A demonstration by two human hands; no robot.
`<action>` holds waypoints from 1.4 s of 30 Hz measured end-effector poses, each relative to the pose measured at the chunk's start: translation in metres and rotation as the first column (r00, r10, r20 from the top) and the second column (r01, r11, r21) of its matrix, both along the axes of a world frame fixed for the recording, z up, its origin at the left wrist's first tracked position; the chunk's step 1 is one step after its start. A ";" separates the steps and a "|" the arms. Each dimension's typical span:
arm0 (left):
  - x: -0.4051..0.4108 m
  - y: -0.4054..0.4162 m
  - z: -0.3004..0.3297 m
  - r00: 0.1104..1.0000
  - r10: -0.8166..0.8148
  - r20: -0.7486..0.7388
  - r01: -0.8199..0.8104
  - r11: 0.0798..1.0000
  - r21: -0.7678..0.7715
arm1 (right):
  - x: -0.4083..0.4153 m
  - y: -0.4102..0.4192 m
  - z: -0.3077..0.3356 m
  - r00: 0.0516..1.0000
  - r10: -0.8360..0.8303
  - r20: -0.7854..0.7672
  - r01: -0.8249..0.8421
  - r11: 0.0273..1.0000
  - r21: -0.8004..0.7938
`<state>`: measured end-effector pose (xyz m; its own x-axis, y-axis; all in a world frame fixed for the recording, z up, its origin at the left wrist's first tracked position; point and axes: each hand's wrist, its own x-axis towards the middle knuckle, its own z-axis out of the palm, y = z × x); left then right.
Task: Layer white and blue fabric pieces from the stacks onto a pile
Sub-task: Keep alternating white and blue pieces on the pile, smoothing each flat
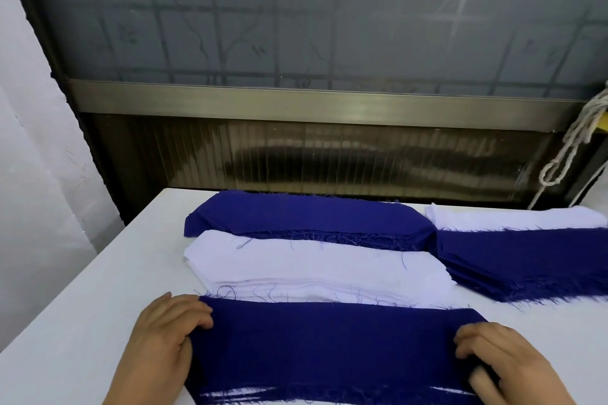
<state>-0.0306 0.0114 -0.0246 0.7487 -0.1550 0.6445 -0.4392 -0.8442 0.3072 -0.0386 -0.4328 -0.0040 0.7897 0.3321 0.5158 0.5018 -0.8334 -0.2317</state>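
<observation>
While on pile [329,345], left hand [164,335], right hand [503,358].

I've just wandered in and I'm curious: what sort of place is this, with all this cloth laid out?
Probably a small sewing or garment workshop. Stacks of cut blue fabric and white fabric with frayed edges lie on a white worktable, and both hands, left hand and right hand, smooth a layered pile.
</observation>
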 end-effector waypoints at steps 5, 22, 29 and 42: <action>-0.008 -0.010 0.006 0.993 -0.101 0.061 0.102 0.995 -0.007 | 0.000 0.006 -0.004 1.000 -0.002 -0.019 0.002 1.000 0.029; 0.060 -0.050 0.022 0.981 0.057 -0.185 -0.016 0.977 0.213 | 0.077 0.043 0.017 0.980 0.013 -0.197 -0.029 0.997 -0.077; 0.069 -0.045 0.004 0.965 0.019 -0.263 0.047 0.969 0.241 | 0.081 0.040 -0.007 0.974 0.000 -0.226 -0.024 0.994 -0.102; 0.066 -0.049 0.013 0.998 -0.012 -0.058 0.030 0.946 0.321 | 0.079 0.046 -0.011 1.000 -0.002 -0.010 0.002 0.999 0.043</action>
